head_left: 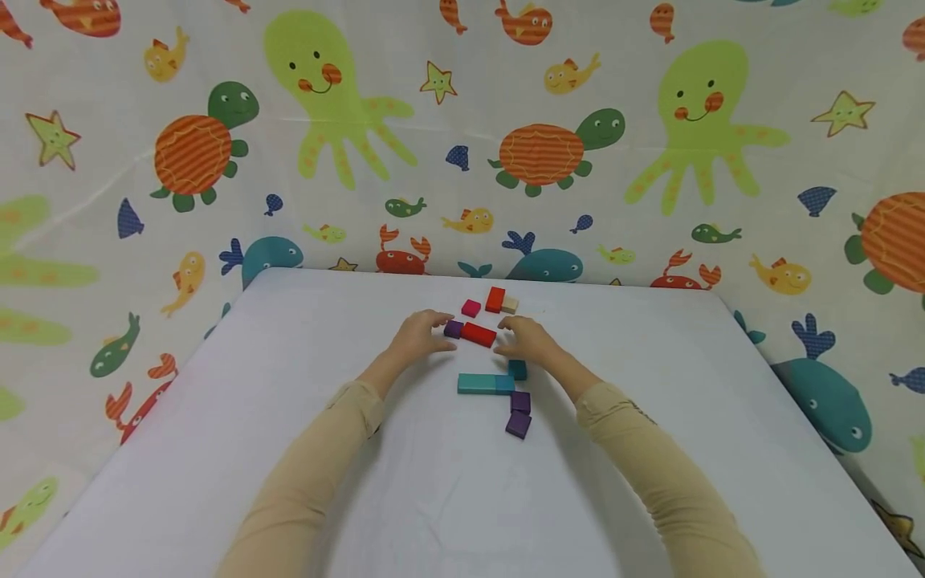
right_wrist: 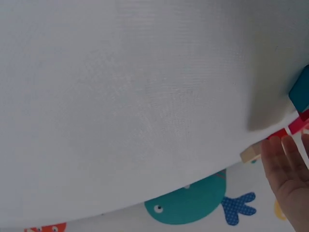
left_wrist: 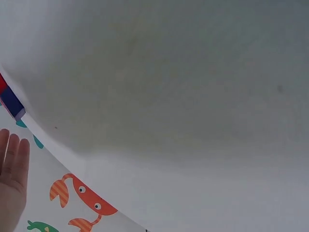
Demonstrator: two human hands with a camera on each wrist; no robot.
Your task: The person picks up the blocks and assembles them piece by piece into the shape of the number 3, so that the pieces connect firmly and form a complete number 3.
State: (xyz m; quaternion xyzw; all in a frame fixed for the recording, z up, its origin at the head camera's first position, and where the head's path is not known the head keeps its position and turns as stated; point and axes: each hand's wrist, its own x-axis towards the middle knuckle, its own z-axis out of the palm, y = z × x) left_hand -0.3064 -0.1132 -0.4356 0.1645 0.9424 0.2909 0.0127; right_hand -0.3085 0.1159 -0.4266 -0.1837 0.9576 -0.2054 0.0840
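Note:
A small purple block (head_left: pixel 454 329) and a longer red block (head_left: pixel 478 334) lie end to end on the white table. At the purple block's left end is my left hand (head_left: pixel 421 335), thumb and fingers spread apart. My right hand (head_left: pixel 529 340) is by the red block's right end, its fingers slightly bent with nothing gripped. In the left wrist view, the left hand's fingers (left_wrist: pixel 18 159) look straight, below the purple block (left_wrist: pixel 12 102). The right wrist view has the right hand's fingers (right_wrist: pixel 277 162) extended near a beige block (right_wrist: pixel 251 152).
Behind the hands lie a pink block (head_left: pixel 471 308) and an orange-red block (head_left: pixel 495 299). Nearer are a long turquoise block (head_left: pixel 476 384), a blue block (head_left: pixel 504 384), a dark teal block (head_left: pixel 517 369) and two purple blocks (head_left: pixel 518 425). A sea-animal cloth (head_left: pixel 462 104) hangs behind the table.

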